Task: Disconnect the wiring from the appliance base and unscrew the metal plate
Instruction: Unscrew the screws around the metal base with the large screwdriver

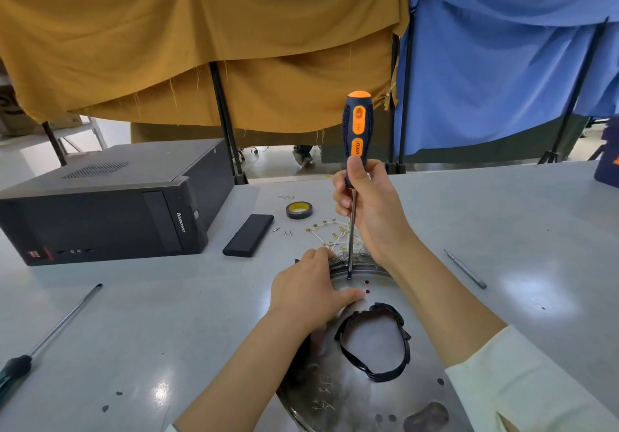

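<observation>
A round shiny metal plate [341,394] of the appliance base lies on the grey table close to me, with a central hole ringed in black tape [375,343]. My right hand [371,207] grips the lower handle of an orange-and-black screwdriver [357,130], held upright with its tip on a screw at the plate's far rim. My left hand [308,294] presses flat on the plate's left side, its fingers curled over the rim. Loose white wires with brass terminals [331,234] lie just behind the plate.
A black desktop computer case [107,204] lies at the left. A black rectangular block [248,235], a roll of tape [298,210] and small screws [287,232] sit behind the plate. Another screwdriver [47,338] lies at front left, a thin metal tool [465,269] at right.
</observation>
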The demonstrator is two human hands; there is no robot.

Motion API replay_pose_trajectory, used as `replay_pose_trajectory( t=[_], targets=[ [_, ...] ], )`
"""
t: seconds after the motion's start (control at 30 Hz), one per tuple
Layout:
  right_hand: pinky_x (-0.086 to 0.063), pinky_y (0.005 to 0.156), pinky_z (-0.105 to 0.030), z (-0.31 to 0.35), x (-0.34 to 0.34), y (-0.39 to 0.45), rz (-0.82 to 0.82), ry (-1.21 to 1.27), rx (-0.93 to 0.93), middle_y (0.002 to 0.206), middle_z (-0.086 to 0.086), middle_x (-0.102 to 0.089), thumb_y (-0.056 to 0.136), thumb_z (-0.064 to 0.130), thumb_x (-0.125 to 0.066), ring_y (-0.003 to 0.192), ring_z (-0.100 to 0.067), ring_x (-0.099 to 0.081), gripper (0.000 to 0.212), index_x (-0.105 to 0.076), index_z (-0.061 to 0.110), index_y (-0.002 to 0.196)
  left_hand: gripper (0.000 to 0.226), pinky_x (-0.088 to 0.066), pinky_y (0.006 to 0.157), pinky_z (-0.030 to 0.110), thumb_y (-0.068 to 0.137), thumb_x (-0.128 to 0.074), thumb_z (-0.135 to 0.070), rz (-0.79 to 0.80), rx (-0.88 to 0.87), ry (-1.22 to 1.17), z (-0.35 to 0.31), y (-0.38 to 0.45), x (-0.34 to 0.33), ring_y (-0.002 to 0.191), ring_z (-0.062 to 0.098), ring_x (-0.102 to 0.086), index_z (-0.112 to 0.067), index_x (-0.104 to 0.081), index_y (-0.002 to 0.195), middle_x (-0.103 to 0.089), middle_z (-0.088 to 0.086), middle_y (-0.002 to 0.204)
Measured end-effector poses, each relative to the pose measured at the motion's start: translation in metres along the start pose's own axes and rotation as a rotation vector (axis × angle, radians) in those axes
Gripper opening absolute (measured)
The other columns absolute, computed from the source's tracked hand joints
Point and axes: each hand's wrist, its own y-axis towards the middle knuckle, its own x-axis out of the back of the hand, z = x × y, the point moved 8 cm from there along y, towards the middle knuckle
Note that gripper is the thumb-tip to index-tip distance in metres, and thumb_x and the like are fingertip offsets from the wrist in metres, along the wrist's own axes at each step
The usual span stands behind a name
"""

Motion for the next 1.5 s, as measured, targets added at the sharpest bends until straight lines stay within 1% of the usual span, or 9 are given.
replay_pose_trajectory(
  t=[0.2,0.4,0.63,0.8,1.03,1.2,1.3,1.4,1.5],
  targets=[
    [-0.025,0.051,-0.023,-0.006,0.001,0.000,0.009,-0.002,-0.046,0.062,0.005,-0.047,0.092,0.058,-0.031,0.050,-0.007,-0.029,0.052,-0.058,0.015,0.102,0.071,-0.040,0.077,0.027,0.069,-0.056,-0.074,-0.015,-0.006,-0.008,0.000,0.000,0.001,0.107,0.012,-0.055,-0.030,-0.042,0.123,-0.049,-0.015,0.122],
    [-0.029,0.047,-0.019,-0.005,0.008,0.000,-0.038,0.009,-0.042,0.060,0.007,-0.043,0.087,0.044,-0.055,0.048,-0.007,-0.029,0.032,-0.042,0.016,0.096,0.076,-0.039,0.074,0.026,0.064,-0.057,-0.078,-0.028,-0.010,-0.014,-0.002,0.000,0.003,0.105,0.011,-0.056,-0.029,-0.043,0.120,-0.050,-0.016,0.120],
    [-0.025,0.050,-0.023,-0.009,-0.001,-0.001,0.046,0.029,-0.064,0.061,0.004,-0.041,0.087,0.059,-0.039,0.051,-0.007,-0.029,0.054,-0.057,0.011,0.102,0.075,-0.041,0.072,0.026,0.062,-0.057,-0.080,-0.037,-0.003,0.000,-0.002,0.000,0.003,0.101,0.011,-0.057,-0.030,-0.044,0.116,-0.051,-0.016,0.116],
    [-0.026,0.051,-0.023,-0.007,0.003,-0.003,-0.008,-0.024,-0.032,0.059,0.008,-0.040,0.087,0.043,-0.058,0.050,-0.007,-0.029,0.034,-0.043,0.017,0.104,0.075,-0.040,0.070,0.026,0.062,-0.056,-0.080,-0.044,-0.009,0.006,-0.002,0.001,0.004,0.100,0.010,-0.057,-0.029,-0.045,0.116,-0.051,-0.015,0.116],
    [-0.025,0.051,-0.023,-0.013,0.001,-0.001,0.040,0.031,-0.071,0.061,0.005,-0.041,0.090,0.054,-0.039,0.051,-0.007,-0.028,0.052,-0.053,0.011,0.115,0.075,-0.040,0.070,0.026,0.062,-0.057,-0.080,-0.045,-0.008,0.003,-0.001,0.000,0.004,0.102,0.010,-0.057,-0.030,-0.045,0.117,-0.051,-0.016,0.117],
    [-0.030,0.050,-0.023,-0.010,0.006,-0.002,-0.019,-0.033,-0.027,0.060,0.006,-0.043,0.086,0.041,-0.057,0.050,-0.007,-0.031,0.034,-0.042,0.019,0.107,0.076,-0.041,0.072,0.026,0.063,-0.057,-0.079,-0.038,-0.007,0.000,-0.001,0.000,0.004,0.102,0.011,-0.056,-0.029,-0.044,0.118,-0.051,-0.014,0.118],
    [-0.031,0.053,-0.025,-0.011,0.007,-0.001,-0.011,-0.015,-0.029,0.061,0.005,-0.046,0.096,0.038,-0.044,0.051,-0.009,-0.034,0.023,-0.045,0.017,0.105,0.078,-0.038,0.072,0.026,0.063,-0.057,-0.079,-0.029,-0.005,0.002,-0.001,0.000,0.003,0.106,0.012,-0.056,-0.029,-0.043,0.121,-0.050,-0.014,0.122],
    [-0.029,0.054,-0.027,-0.012,0.004,-0.001,0.010,0.019,-0.054,0.062,0.005,-0.046,0.098,0.044,-0.035,0.052,-0.009,-0.034,0.037,-0.051,0.012,0.106,0.078,-0.037,0.072,0.026,0.064,-0.058,-0.078,-0.026,-0.005,0.002,-0.002,0.000,0.003,0.108,0.012,-0.055,-0.029,-0.043,0.122,-0.049,-0.014,0.124],
    [-0.030,0.053,-0.026,-0.009,0.002,0.000,0.010,0.009,-0.054,0.064,0.003,-0.045,0.090,0.049,-0.046,0.051,-0.010,-0.033,0.043,-0.045,0.011,0.110,0.077,-0.038,0.073,0.026,0.065,-0.058,-0.077,-0.027,-0.006,0.002,-0.002,0.000,0.004,0.108,0.011,-0.055,-0.029,-0.042,0.122,-0.049,-0.015,0.124]
  ],
)
